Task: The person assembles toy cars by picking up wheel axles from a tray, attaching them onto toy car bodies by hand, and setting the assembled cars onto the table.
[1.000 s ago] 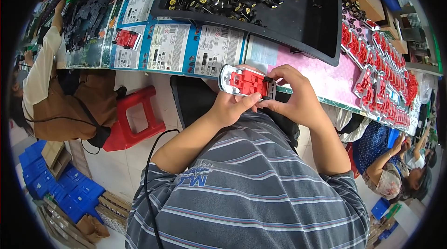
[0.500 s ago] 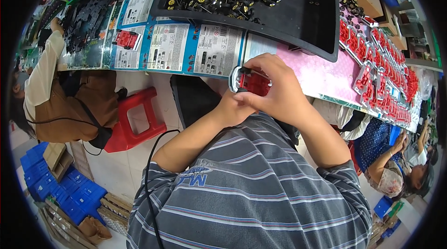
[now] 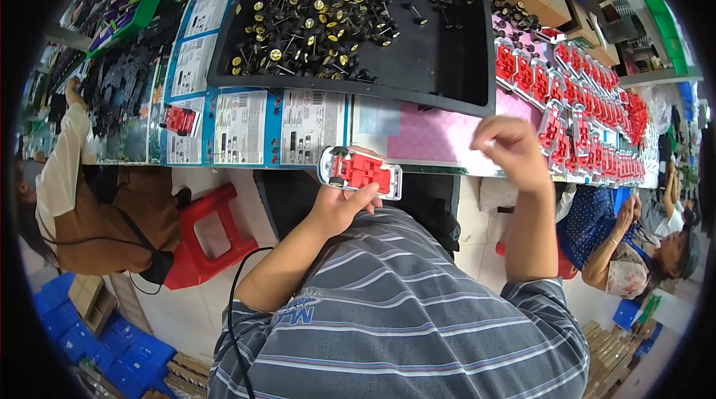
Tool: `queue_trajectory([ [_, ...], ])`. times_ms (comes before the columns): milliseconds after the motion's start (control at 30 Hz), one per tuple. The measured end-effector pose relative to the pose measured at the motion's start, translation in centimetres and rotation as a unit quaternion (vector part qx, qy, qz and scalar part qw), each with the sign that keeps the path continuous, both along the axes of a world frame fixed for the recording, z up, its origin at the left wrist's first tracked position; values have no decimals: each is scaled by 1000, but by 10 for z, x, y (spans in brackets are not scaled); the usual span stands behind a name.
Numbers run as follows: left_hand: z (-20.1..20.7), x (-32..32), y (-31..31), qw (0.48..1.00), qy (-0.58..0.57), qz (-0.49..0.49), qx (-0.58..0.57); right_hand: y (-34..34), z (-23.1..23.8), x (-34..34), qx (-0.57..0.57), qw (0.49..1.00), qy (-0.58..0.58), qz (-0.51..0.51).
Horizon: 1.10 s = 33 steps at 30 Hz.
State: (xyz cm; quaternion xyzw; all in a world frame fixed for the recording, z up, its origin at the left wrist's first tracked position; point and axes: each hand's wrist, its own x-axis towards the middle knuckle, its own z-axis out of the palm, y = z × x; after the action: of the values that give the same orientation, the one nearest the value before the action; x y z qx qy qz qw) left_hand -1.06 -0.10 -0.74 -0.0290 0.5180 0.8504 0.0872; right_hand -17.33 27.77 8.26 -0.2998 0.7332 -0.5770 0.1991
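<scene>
A toy car (image 3: 362,171) with a white body and red underside is turned bottom up in my left hand (image 3: 339,209). My thumb lies on its underside near one end, and black wheels show at the other end. The car is just off the table's front edge. My right hand (image 3: 516,151) is raised over that edge, apart from the car, with its fingers loosely bent and nothing visible in them. Close beside it are rows of similar red-and-white toy cars (image 3: 580,130).
Wheel axles (image 3: 319,5) with black and yellow wheels fill the left of a black tray (image 3: 440,97). Another red toy car (image 3: 179,120) lies at left, near dark parts (image 3: 123,89). Co-workers sit on both sides; a red stool (image 3: 212,239) stands at left.
My right hand has let go of the toy car and moved right, toward the rows of cars. My left hand keeps the car, now fully exposed. The view has shifted.
</scene>
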Motion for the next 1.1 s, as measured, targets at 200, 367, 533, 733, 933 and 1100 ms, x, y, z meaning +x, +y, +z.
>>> queue_trajectory([
  [200, -8, -13, 8, 999, -10, 0, 32, 54, -9, -99, 168, 930, 112, -307],
  [367, -4, -21, 16, 999, -9, -23, 28, 79, -36, -177, 225, 886, 193, -357],
  [533, -2, -13, 16, 1000, -26, 0, -1, 4, -7, -175, 196, 884, 318, -280],
  [733, 1, -13, 23, 999, -16, -24, -15, -81, -12, -203, 387, 767, 509, -43],
  [933, 2, -10, 24, 1000, -20, -14, -3, -84, -19, -214, 431, 791, 435, -3],
  [1100, -9, -5, 8, 1000, -5, 25, -5, -78, 20, -83, 116, 971, 199, -68],
])
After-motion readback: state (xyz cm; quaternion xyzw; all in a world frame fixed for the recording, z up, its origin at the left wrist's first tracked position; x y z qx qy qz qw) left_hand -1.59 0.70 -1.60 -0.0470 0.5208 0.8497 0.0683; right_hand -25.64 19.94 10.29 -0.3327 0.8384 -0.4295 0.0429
